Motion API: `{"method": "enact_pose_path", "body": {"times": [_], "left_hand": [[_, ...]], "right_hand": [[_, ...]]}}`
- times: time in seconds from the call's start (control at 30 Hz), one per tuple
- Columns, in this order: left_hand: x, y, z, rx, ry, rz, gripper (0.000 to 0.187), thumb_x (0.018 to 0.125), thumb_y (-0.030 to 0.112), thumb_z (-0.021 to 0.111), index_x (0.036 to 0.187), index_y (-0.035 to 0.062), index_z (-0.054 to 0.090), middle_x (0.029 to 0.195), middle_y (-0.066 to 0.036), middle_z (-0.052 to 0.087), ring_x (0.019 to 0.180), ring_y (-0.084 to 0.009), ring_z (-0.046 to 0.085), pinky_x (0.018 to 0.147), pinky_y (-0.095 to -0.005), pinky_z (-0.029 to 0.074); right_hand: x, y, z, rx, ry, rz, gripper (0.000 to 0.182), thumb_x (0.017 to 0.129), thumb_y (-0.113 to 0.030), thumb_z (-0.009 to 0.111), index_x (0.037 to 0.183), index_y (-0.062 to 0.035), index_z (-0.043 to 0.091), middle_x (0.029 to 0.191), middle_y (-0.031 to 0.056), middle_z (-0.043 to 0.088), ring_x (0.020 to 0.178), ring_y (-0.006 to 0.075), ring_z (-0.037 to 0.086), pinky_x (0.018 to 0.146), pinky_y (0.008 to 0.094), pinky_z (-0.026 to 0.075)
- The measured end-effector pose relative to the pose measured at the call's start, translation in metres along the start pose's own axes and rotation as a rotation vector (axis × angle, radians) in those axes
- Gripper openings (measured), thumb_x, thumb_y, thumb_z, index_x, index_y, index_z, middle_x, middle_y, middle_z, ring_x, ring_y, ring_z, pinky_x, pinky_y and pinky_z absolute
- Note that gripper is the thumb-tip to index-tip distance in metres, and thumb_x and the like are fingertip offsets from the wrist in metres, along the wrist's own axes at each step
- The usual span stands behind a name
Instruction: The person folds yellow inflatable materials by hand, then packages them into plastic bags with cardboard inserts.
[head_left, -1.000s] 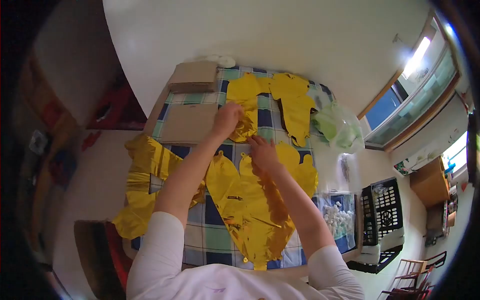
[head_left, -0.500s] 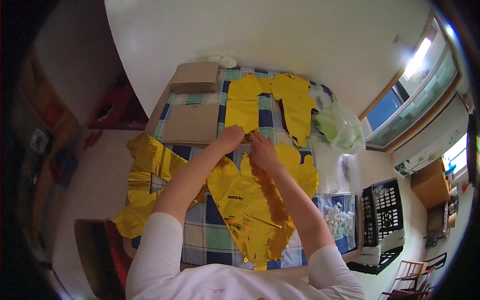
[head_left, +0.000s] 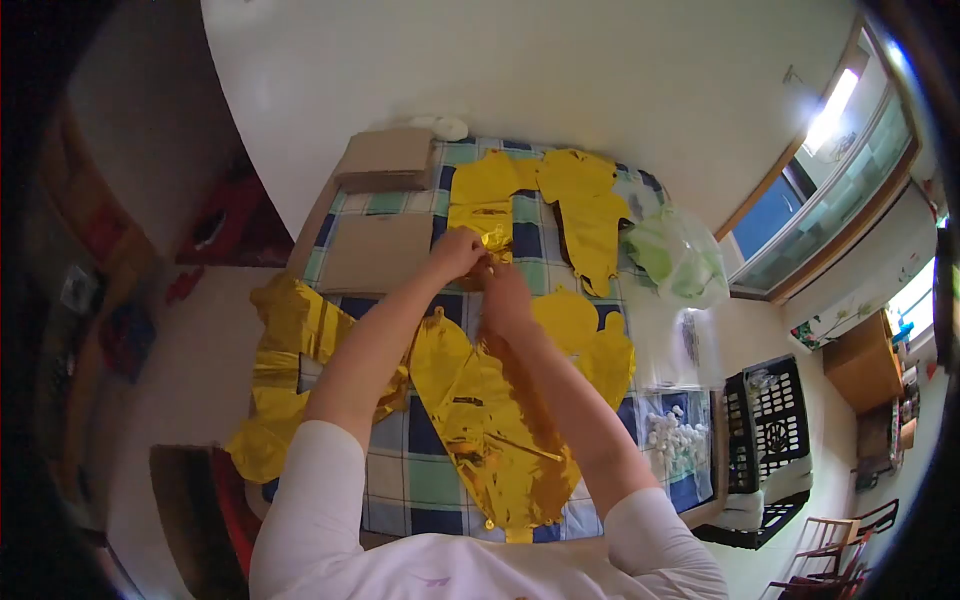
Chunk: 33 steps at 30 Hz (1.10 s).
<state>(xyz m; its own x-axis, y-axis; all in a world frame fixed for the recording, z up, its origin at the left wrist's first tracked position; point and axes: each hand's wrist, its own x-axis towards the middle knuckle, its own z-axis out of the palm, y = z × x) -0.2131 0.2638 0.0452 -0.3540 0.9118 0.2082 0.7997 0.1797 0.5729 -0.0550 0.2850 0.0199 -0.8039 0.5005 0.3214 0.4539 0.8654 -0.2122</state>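
My left hand is closed on the near edge of a flat gold foil piece, which looks crumpled by the fingers. Close beside it on the right, my right hand has its fingers pinched at the same edge. Below both hands a large gold foil shape lies on the checked cloth, partly under my right forearm. Another foil piece is at the upper right, and a folded-looking one spreads at the left.
Cardboard pieces and a cardboard stack lie at the upper left. A clear bag with green is on the right, above a bag of small white items. A black crate stands beyond the right edge.
Both hands have moved slightly up and left, closer together. The upper foil piece is now creased and bunched near the fingers.
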Motion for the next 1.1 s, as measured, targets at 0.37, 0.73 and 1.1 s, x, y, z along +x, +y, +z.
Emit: {"method": "enact_pose_path", "body": {"times": [0.37,0.73,1.1], "left_hand": [[0.053,0.039,-0.074,0.459,0.456,0.22,0.017,0.083,0.012,0.054,0.074,-0.0004,0.062,0.082,-0.019,0.064,0.078,-0.0362,0.063,0.069,-0.0464,0.051],[0.094,0.139,-0.256,0.272,0.94,0.418,0.021,0.087,0.025,0.059,0.087,0.0054,0.066,0.085,-0.011,0.066,0.079,-0.0289,0.064,0.074,-0.0374,0.05],[-0.054,0.257,-0.389,0.275,1.072,0.732,0.008,0.084,0.005,0.064,0.086,-0.0021,0.066,0.082,-0.013,0.064,0.075,-0.0267,0.063,0.069,-0.0359,0.051]], "right_hand": [[-0.005,-0.004,0.026,-0.129,-0.026,-0.036,0.04,0.083,-0.01,0.051,0.123,-0.0059,0.053,0.124,0.0136,0.054,0.121,0.0283,0.048,0.105,0.0452,0.032],[-0.001,-0.011,0.026,-0.173,-0.081,0.046,0.036,0.083,-0.009,0.052,0.119,-0.0077,0.053,0.127,0.0134,0.053,0.117,0.0277,0.052,0.102,0.0486,0.035],[0.004,-0.005,-0.01,0.249,0.207,-0.042,0.046,0.078,-0.006,0.061,0.124,-0.0072,0.052,0.123,0.0172,0.055,0.117,0.0339,0.05,0.095,0.0447,0.04]]}}
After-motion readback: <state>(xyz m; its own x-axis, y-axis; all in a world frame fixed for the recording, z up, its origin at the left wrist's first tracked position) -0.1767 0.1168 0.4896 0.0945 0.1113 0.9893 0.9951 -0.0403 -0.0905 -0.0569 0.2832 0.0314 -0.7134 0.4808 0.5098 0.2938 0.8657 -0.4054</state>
